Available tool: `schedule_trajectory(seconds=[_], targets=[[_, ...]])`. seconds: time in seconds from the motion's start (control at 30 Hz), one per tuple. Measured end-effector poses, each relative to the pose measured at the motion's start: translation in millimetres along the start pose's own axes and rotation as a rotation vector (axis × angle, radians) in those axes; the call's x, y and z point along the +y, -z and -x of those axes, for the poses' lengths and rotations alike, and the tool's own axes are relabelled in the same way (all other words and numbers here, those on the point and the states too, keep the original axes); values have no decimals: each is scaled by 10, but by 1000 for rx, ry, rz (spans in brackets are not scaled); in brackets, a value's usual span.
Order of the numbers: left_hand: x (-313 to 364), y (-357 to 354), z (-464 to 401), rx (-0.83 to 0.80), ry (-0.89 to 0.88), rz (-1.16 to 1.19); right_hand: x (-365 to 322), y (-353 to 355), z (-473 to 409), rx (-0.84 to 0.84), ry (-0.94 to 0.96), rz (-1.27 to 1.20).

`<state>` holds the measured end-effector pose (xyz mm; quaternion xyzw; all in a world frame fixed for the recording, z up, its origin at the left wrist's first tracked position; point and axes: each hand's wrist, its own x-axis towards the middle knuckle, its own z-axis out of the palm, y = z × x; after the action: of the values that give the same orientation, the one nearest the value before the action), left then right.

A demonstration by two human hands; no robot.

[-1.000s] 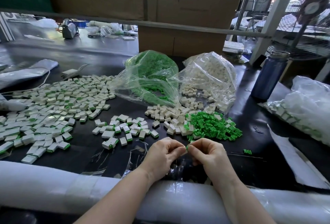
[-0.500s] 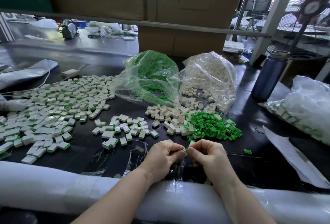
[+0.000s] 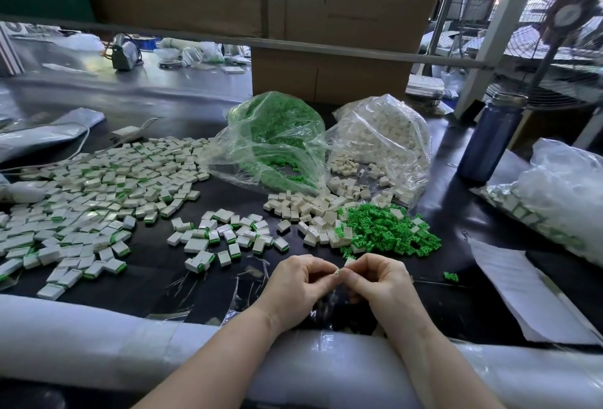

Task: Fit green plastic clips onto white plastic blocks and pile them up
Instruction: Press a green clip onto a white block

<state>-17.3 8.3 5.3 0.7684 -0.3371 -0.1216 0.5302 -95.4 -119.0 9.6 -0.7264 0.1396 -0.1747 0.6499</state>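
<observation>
My left hand (image 3: 298, 281) and my right hand (image 3: 380, 281) meet fingertip to fingertip near the table's front edge. Between them they pinch a small white block with a green clip (image 3: 342, 267); most of it is hidden by the fingers. Just beyond lie a heap of loose green clips (image 3: 388, 232) and a heap of bare white blocks (image 3: 310, 209). Finished blocks with green ends form a small pile (image 3: 225, 239) at centre and a wide spread (image 3: 94, 200) on the left.
Two clear bags stand behind the heaps, one of green clips (image 3: 277, 134), one of white blocks (image 3: 381, 138). A blue bottle (image 3: 489, 141) and another filled bag (image 3: 554, 196) sit at the right. White paper (image 3: 522, 291) lies front right. A padded white edge (image 3: 98, 340) runs along the front.
Both hands stay in the same spot with fingertips together. A bit more of the white block shows between the fingers now than a second ago.
</observation>
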Motion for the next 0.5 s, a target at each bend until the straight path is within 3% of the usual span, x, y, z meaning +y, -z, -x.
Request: schedule_trajectory(seconds=[0.37, 0.5], targets=[[62, 21, 6, 21, 30, 40, 7, 23, 7, -80, -13, -106], [73, 31, 9, -14, 16, 115, 33, 4, -17, -98, 13, -39]])
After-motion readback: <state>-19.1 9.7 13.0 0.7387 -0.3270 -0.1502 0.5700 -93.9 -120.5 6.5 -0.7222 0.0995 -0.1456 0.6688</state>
